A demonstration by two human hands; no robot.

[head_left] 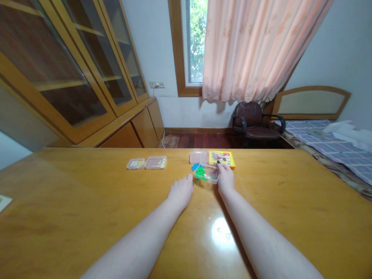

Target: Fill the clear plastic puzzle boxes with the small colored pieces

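My right hand (226,180) grips the right end of a clear plastic box (213,180), which is tilted a little above the table. Small green pieces (200,172) lie heaped toward the left of that box. Just behind it is a pile of small blue pieces (194,167). To the left of the box, my left hand (180,192) is closed low over the table, its fingers curled. A speck of green shows at its fingertips, too small to name. Beyond the right hand lies a yellow printed box (229,159), partly covered by that hand.
A clear tray or lid (198,157) lies beside the yellow box. Farther left on the wooden table (101,217) are a clear container (156,162) with pale pieces and a smaller one (135,164). An office chair (255,122) stands past the far edge.
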